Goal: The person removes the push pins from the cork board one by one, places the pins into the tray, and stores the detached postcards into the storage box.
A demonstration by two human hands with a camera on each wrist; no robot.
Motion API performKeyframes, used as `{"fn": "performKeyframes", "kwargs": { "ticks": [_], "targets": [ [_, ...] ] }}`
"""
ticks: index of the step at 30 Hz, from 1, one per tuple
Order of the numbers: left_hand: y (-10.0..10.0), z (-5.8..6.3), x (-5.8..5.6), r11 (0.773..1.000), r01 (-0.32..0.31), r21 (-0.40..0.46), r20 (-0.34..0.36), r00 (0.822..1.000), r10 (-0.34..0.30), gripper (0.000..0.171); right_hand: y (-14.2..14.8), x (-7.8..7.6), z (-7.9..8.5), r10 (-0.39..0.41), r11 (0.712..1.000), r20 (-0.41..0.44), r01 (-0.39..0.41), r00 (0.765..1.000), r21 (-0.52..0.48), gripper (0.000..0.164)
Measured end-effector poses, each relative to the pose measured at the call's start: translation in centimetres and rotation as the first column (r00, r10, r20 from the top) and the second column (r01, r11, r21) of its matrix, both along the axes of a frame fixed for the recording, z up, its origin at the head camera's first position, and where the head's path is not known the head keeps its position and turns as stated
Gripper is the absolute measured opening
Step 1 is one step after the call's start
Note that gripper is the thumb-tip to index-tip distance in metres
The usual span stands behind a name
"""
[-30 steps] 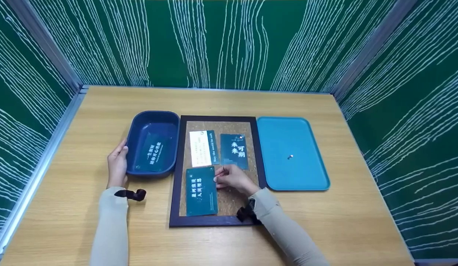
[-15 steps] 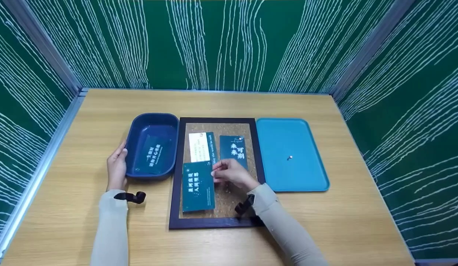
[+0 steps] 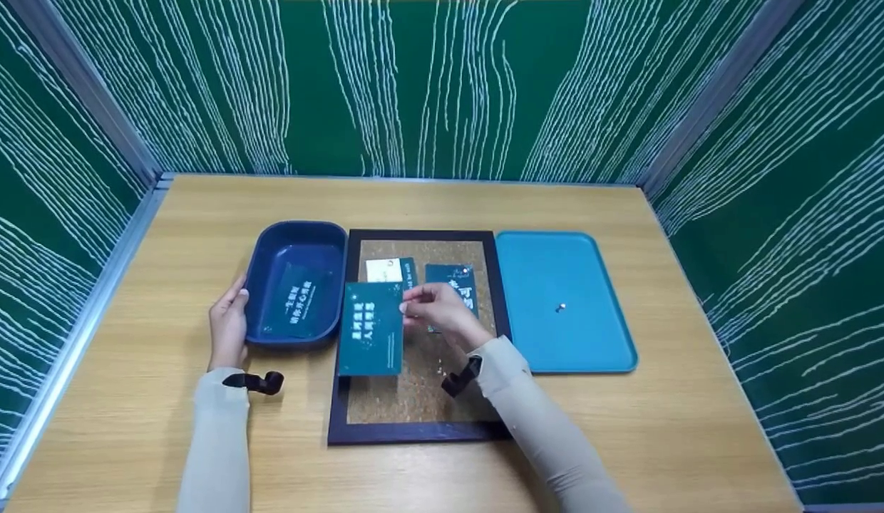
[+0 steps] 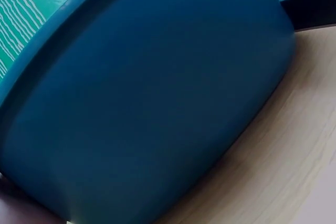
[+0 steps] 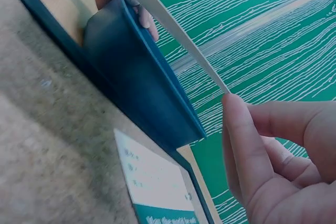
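My right hand [image 3: 442, 310] pinches a dark green card [image 3: 372, 328] with white lettering by its right edge, between thumb and fingers. The card hangs above the corkboard [image 3: 392, 406], covering part of its left side and frame. Seen from the right wrist, the held card [image 5: 178, 32] is nearly edge-on, raised off the cork. My left hand [image 3: 228, 324] grips the left side of a dark blue basin [image 3: 299, 231]. Another green card [image 3: 291, 303] lies inside the basin. In the left wrist view the basin's outer wall [image 4: 152, 98] fills most of the picture.
On the cork lie a white-and-green card [image 3: 383, 269], partly covered, and a green card [image 3: 453, 278] with a pin near its top. A light blue tray [image 3: 563, 263] holding a small pin [image 3: 561, 308] adjoins the board's right side.
My right hand has lifted the card off the lower cork and carried it up and slightly left, toward the basin. The left hand stays at the basin.
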State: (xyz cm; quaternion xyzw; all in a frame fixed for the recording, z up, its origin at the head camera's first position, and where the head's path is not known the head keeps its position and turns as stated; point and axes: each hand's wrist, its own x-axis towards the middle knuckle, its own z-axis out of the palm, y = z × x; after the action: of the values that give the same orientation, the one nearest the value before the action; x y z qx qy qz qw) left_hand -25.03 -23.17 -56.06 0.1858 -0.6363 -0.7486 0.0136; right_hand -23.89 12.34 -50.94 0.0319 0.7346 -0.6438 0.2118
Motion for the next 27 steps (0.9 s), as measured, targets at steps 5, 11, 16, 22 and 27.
{"fn": "performKeyframes", "kwargs": {
  "ticks": [5,11,16,22,27],
  "targets": [
    [0.0,0.1,0.0,1.0,-0.004,-0.002,0.0,1.0,0.004,0.044,-1.0,-0.8,0.7,-0.02,1.0,-0.007,0.02,1.0,-0.008,0.016],
    [0.1,0.0,0.1,0.999,-0.015,-0.03,-0.015,1.0,0.015,0.043,-2.2,-1.6,1.3,-0.056,0.997,-0.013,0.055,0.998,-0.062,0.014],
    [0.2,-0.1,0.1,0.999,-0.031,-0.029,-0.041,0.999,0.03,0.043,-3.5,-2.2,1.5,-0.093,0.99,-0.029,0.09,0.995,-0.106,0.014],
    [0.1,0.0,0.3,1.0,-0.02,-0.021,-0.014,1.0,0.019,0.044,-5.1,-2.7,1.7,-0.112,0.985,-0.036,0.106,0.993,-0.136,0.02],
    [0.3,0.0,0.2,1.0,-0.011,-0.014,0.005,1.0,0.011,0.044,-6.2,-3.1,1.7,-0.117,0.984,-0.052,0.108,0.992,-0.14,0.022]
  ]
}}
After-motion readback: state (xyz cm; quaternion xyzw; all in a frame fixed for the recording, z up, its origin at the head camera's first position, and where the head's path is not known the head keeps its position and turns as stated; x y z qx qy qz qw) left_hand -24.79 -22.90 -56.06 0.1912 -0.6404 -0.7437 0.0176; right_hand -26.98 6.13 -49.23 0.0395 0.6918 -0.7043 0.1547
